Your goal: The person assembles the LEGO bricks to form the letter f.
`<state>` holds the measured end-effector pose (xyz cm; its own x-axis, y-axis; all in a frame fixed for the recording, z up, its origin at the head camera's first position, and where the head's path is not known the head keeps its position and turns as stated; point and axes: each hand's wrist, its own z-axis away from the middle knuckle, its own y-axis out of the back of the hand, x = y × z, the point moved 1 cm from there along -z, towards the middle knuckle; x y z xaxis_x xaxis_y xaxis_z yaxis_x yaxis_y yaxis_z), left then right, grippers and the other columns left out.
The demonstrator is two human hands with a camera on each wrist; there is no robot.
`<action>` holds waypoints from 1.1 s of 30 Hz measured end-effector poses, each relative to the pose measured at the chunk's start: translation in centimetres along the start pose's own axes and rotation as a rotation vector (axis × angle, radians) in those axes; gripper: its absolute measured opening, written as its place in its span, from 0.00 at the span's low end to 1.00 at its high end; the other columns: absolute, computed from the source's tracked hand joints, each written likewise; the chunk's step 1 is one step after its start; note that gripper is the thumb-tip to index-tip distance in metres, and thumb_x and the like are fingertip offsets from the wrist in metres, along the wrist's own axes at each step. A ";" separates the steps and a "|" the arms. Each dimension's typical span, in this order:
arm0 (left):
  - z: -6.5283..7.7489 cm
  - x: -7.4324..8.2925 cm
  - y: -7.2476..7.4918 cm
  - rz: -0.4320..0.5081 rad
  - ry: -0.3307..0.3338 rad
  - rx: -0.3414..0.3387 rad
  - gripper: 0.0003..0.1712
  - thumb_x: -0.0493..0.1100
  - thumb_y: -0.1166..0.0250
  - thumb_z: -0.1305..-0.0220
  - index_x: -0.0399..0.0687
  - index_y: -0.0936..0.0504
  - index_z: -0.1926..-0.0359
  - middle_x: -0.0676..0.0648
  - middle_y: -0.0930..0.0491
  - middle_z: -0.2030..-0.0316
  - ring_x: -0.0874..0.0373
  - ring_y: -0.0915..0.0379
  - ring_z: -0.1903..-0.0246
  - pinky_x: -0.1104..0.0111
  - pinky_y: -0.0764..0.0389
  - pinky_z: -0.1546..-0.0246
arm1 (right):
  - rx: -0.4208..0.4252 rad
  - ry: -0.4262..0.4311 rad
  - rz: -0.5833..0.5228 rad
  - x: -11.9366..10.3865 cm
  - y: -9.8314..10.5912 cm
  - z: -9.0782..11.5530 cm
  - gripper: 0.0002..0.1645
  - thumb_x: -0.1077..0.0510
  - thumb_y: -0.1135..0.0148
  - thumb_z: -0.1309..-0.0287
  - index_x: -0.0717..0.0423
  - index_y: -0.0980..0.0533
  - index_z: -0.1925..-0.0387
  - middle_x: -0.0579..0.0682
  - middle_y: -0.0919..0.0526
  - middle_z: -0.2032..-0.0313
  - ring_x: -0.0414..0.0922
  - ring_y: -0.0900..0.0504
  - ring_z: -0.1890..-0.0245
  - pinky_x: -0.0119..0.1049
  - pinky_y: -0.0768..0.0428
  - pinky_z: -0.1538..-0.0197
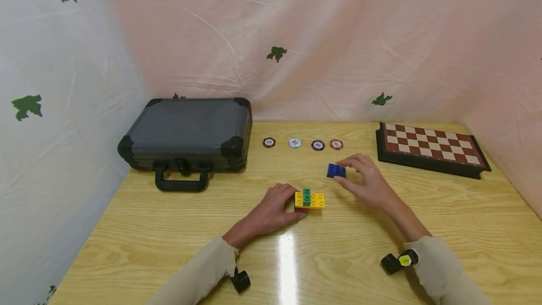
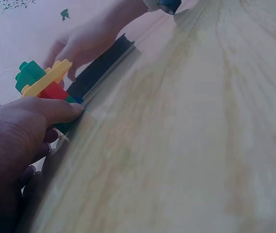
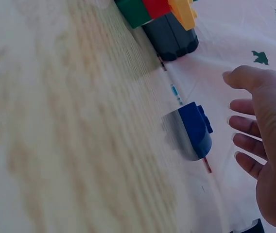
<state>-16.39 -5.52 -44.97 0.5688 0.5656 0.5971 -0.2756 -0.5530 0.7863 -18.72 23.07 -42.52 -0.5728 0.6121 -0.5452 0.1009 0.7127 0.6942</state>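
The left grip (image 1: 273, 208) pinches a small brick stack low down, thumb on the near side and fingers on the far side; the right grip (image 1: 368, 185) is spread, thumb and fingers apart, with a blue brick (image 1: 336, 171) lying on the surface (image 1: 258, 267) just off its fingertips, ahead and to the right of the left grip. The right wrist view shows a gap there, so contact looks unlikely. Both pieces look like hard moulded plastic: light, stiff, smooth-faced and hardly fragile, though the slick sides could slide on the wood if pushed unevenly. The blue brick is best taken by two opposite side walls, thumb against fingers, leaving its studs free. In the stack, a yellow brick (image 1: 317, 200) juts out to the right, away from the left grip, over a red brick (image 2: 54, 91), with a green brick (image 1: 306, 196) on top; that overhang would probably lever loose if pulled, so the lower bricks, between the left grip's thumb and fingers, are the sounder hold.
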 end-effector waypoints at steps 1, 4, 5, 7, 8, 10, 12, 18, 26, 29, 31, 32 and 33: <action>0.0 0.0 0.0 -0.001 0.000 -0.001 0.22 0.51 0.27 0.34 0.48 0.20 0.44 0.52 0.20 0.50 0.54 0.29 0.47 0.56 0.32 0.41 | -0.002 -0.006 0.003 0.2 0.0 0.0 0.19 0.66 0.26 0.42 0.63 0.18 0.48 0.56 0.19 0.50 0.54 0.26 0.49 0.54 0.26 0.52; 0.0 0.0 0.0 -0.001 0.000 -0.003 0.22 0.51 0.27 0.34 0.48 0.20 0.44 0.51 0.20 0.49 0.54 0.29 0.46 0.56 0.32 0.40 | -0.009 -0.024 0.005 0.7 -0.1 0.1 0.20 0.66 0.26 0.41 0.64 0.19 0.48 0.57 0.20 0.50 0.55 0.27 0.48 0.54 0.26 0.51; 0.0 0.0 0.0 0.000 0.002 -0.004 0.22 0.51 0.27 0.34 0.48 0.20 0.44 0.51 0.20 0.49 0.54 0.29 0.46 0.56 0.32 0.40 | -0.010 -0.031 0.006 0.9 -0.1 0.1 0.20 0.66 0.26 0.41 0.65 0.19 0.47 0.58 0.20 0.50 0.55 0.27 0.48 0.54 0.26 0.51; 0.0 0.0 0.0 0.000 0.002 -0.004 0.22 0.51 0.27 0.34 0.48 0.20 0.44 0.51 0.20 0.50 0.54 0.29 0.46 0.56 0.32 0.40 | -0.012 -0.038 0.012 1.1 -0.1 0.1 0.20 0.66 0.27 0.40 0.66 0.19 0.47 0.59 0.20 0.50 0.56 0.27 0.49 0.54 0.26 0.52; 0.0 0.0 0.1 0.000 0.003 -0.004 0.22 0.51 0.27 0.34 0.48 0.20 0.44 0.51 0.20 0.50 0.54 0.29 0.46 0.56 0.32 0.40 | -0.014 -0.043 0.015 1.3 -0.2 0.1 0.20 0.66 0.27 0.40 0.67 0.20 0.47 0.59 0.21 0.50 0.56 0.27 0.49 0.54 0.26 0.52; 0.0 0.0 0.1 0.000 0.005 -0.005 0.21 0.51 0.27 0.34 0.48 0.20 0.45 0.51 0.20 0.49 0.54 0.29 0.46 0.56 0.32 0.40 | -0.019 -0.050 0.022 1.5 -0.2 0.1 0.21 0.66 0.27 0.39 0.68 0.20 0.46 0.60 0.21 0.50 0.57 0.26 0.49 0.54 0.26 0.53; 0.0 0.1 0.1 0.000 0.006 -0.005 0.21 0.51 0.27 0.34 0.48 0.20 0.45 0.51 0.20 0.50 0.54 0.29 0.46 0.56 0.32 0.40 | -0.030 -0.063 0.027 1.7 -0.3 0.1 0.21 0.65 0.28 0.39 0.68 0.21 0.45 0.61 0.21 0.50 0.57 0.26 0.50 0.53 0.26 0.53; 0.0 0.0 0.0 -0.005 0.002 -0.004 0.22 0.52 0.27 0.34 0.49 0.20 0.44 0.52 0.20 0.50 0.54 0.29 0.46 0.56 0.32 0.40 | -0.080 -0.140 0.019 2.1 -0.4 0.1 0.23 0.62 0.29 0.36 0.68 0.22 0.43 0.63 0.22 0.47 0.59 0.28 0.47 0.57 0.27 0.48; 0.0 -0.1 0.0 0.003 0.007 -0.010 0.22 0.52 0.28 0.34 0.49 0.20 0.44 0.52 0.20 0.49 0.54 0.29 0.45 0.55 0.33 0.39 | -0.113 -0.178 0.026 2.4 -0.8 0.2 0.26 0.61 0.28 0.36 0.68 0.23 0.40 0.65 0.23 0.44 0.61 0.29 0.44 0.61 0.30 0.42; 0.0 -0.2 0.0 0.006 0.009 -0.010 0.22 0.53 0.28 0.33 0.49 0.20 0.44 0.52 0.20 0.49 0.54 0.29 0.45 0.55 0.33 0.39 | -0.107 -0.156 0.035 2.5 -1.0 0.1 0.26 0.61 0.28 0.37 0.68 0.23 0.40 0.65 0.22 0.45 0.61 0.29 0.46 0.60 0.30 0.43; 0.0 -0.2 0.0 0.008 0.010 -0.011 0.22 0.53 0.28 0.33 0.49 0.20 0.44 0.52 0.20 0.49 0.54 0.29 0.45 0.55 0.33 0.39 | -0.103 -0.139 0.044 2.5 -1.1 0.1 0.26 0.61 0.28 0.37 0.68 0.22 0.41 0.65 0.22 0.46 0.60 0.29 0.47 0.58 0.30 0.46; 0.0 -0.2 0.0 0.009 0.010 -0.011 0.22 0.53 0.28 0.33 0.49 0.20 0.44 0.52 0.20 0.49 0.54 0.29 0.45 0.55 0.33 0.39 | -0.102 -0.132 0.051 2.5 -1.1 0.1 0.25 0.61 0.28 0.37 0.68 0.22 0.41 0.65 0.21 0.46 0.59 0.29 0.48 0.57 0.30 0.47; 0.0 -0.2 0.0 0.009 0.009 -0.010 0.22 0.53 0.28 0.33 0.49 0.20 0.44 0.52 0.20 0.49 0.54 0.29 0.45 0.55 0.33 0.39 | -0.102 -0.127 0.057 2.5 -1.1 0.1 0.25 0.61 0.28 0.36 0.68 0.22 0.41 0.65 0.21 0.47 0.59 0.29 0.49 0.56 0.30 0.48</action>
<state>-16.51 -5.55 -45.10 0.5589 0.5664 0.6056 -0.2886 -0.5518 0.7824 -20.17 23.85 -44.72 -0.4608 0.6936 -0.5537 0.0438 0.6409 0.7663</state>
